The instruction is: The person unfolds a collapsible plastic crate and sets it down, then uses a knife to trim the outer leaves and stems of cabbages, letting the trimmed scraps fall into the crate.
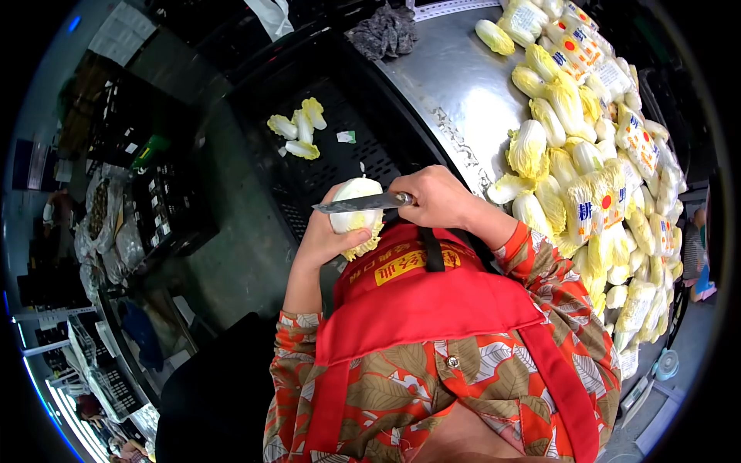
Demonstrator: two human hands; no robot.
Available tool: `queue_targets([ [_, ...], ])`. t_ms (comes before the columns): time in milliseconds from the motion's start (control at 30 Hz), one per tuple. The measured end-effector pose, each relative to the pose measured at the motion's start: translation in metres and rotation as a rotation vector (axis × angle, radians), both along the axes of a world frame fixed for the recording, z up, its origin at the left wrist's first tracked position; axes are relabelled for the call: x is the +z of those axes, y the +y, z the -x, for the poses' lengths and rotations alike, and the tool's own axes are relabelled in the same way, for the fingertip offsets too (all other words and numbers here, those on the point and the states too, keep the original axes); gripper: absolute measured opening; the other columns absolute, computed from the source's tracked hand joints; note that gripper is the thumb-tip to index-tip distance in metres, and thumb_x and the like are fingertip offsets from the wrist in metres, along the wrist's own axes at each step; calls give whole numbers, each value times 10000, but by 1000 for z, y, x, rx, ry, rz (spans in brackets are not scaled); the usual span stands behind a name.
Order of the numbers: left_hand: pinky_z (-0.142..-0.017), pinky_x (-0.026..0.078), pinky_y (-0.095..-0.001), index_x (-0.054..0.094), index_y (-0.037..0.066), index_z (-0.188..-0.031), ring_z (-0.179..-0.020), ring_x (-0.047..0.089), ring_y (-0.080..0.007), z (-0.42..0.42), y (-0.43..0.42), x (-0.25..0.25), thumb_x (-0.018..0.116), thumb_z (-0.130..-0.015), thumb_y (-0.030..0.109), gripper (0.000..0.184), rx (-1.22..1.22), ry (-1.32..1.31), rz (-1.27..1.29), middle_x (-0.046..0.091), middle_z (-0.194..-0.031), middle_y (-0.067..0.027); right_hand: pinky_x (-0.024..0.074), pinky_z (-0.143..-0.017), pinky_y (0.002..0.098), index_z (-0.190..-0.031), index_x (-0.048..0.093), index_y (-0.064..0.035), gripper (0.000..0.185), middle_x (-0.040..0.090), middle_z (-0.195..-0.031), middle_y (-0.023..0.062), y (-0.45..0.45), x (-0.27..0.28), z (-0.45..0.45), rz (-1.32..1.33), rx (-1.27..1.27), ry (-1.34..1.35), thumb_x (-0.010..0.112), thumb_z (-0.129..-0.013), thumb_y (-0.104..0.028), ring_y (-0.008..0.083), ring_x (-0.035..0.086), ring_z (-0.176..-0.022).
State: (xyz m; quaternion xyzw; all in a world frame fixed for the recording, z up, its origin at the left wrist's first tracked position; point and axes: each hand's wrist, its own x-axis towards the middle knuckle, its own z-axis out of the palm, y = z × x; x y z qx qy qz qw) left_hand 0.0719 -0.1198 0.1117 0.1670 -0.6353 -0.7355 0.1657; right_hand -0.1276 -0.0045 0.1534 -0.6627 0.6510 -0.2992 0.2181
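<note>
L hand [323,235] has its fingers closed round a cabbage [358,190], white base up toward 12 o'clock, yellow frilly leaves down toward 6, thumb across the near side. R hand [434,194], just off at 2–3 o'clock, has fingers wrapped tight on the handle of a knife [355,204]; blade points to 9 o'clock & crosses the cabbage in view. Can't tell if the edge is cutting in. Both hands are just above the red apron [424,309], worn over a patterned shirt [478,370].

From the held cabbage: black crate [359,89] at 11–12 o'clock, w/ a few loose leaves [302,126] at 11 & a small label [346,136] near 12, both inside. Metal counter [448,73] at 1–2 o'clock, alongside the crate; big cabbage pile [567,112] on it, approx. 1 to 4 o'clock, some loose, some in printed wrap. Crumpled dark plastic [384,32] up at 12, by the crate's far corner. Stacked crates [166,208] at 9 o'clock, w/ clear plastic bags [108,224] beside them. Another person [697,251], partly visible, far off at 3 o'clock.
</note>
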Motion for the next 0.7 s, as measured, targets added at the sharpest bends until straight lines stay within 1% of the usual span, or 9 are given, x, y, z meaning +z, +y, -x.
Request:
queue_targets([
  [33, -886, 433, -288, 441, -2, -1246, -1027, 527, -135, -1, -2, -1, 767, -662, 143, 684, 1, -4, 3, 553, -1120, -68, 440, -537, 395, -778, 615, -5, 167, 555, -614, 166, -2, -1, -1, -1, 10, -7, 589, -627, -72, 351, 560, -573],
  [167, -890, 433, -289, 443, 0, -1245, -1026, 529, -131, -8, -9, -1, 770, -661, 137, 683, 16, 0, 20, 558, -1115, -66, 440, -539, 401, -780, 622, -7, 169, 556, -621, 170, -11, 1, -7, -16, 36, -8, 589, -630, -76, 355, 562, -579],
  [233, -896, 431, -289, 446, -2, -1242, -1029, 530, -129, -12, -13, -2, 773, -657, 129, 683, 29, -10, 21, 561, -1117, -65, 449, -549, 428, -669, 573, -27, 87, 537, -567, 167, -16, 1, -12, -6, 31, 7, 569, -638, -107, 364, 559, -578],
  [467, -899, 430, -287, 455, 2, -1238, -1036, 529, -128, -24, -19, -6, 771, -649, 116, 678, 22, -15, -23, 564, -1119, -62, 448, -550, 432, -656, 583, -31, 82, 539, -564, 167, -28, -7, -20, -78, 63, 45, 575, -644, -112, 367, 559, -582],
  [700, -887, 432, -282, 478, -3, -1217, -1011, 538, -122, -31, -20, -7, 772, -636, 113, 662, 4, -35, -4, 574, -1098, -57, 450, -556, 437, -664, 595, -43, 83, 547, -575, 164, -30, -16, -25, -106, 55, 15, 572, -666, -122, 364, 563, -593],
])
